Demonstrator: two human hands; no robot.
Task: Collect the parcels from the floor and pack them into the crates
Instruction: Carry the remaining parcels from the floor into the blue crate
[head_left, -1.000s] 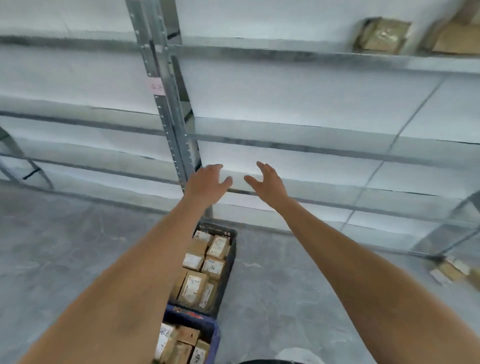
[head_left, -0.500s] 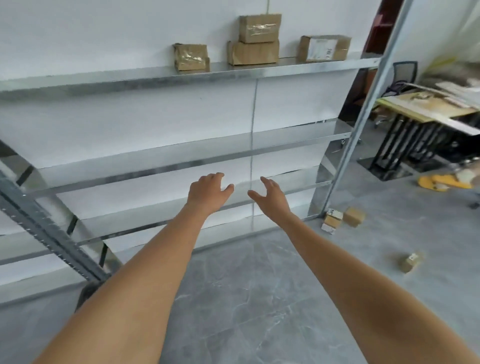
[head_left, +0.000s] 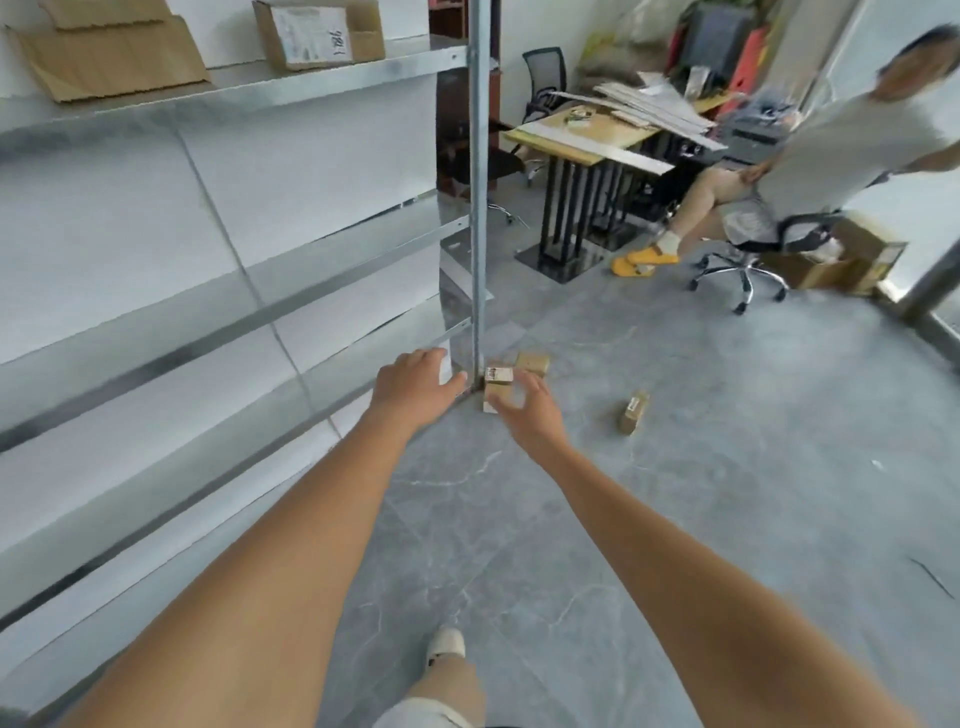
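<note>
At the foot of the grey steel upright (head_left: 477, 218) of the shelving, three small cardboard parcels lie on the grey marbled floor (head_left: 727, 467): one with a white label (head_left: 497, 383) sits right against the post's base, a plain brown one (head_left: 534, 364) touches it just behind, and a third labelled one (head_left: 634, 412) lies tilted on its edge, apart to the right. Both bare arms reach forward toward the pair by the post; the left hand (head_left: 415, 387) hangs with fingers loosely spread and thumb out, holding nothing, its fingers overlapping the lowest shelf edge in the view, and the right hand (head_left: 530, 415) is likewise spread and empty, its fingertips overlapping the near side of the white-labelled parcel, though whether they actually touch it cannot be told. The labels on the floor parcels are too small and blurred to read. On the top shelf (head_left: 311, 78) rests a larger carton (head_left: 319, 34) with a white shipping label bearing a handwritten number that looks like "786", not clearly legible, beside torn flat cardboard (head_left: 114, 62). Beyond the post stands a wooden desk (head_left: 587, 135) on black legs, and another person (head_left: 810, 161) sits on a wheeled office chair (head_left: 748, 260), wearing yellow slippers. No crates appear in the view
</note>
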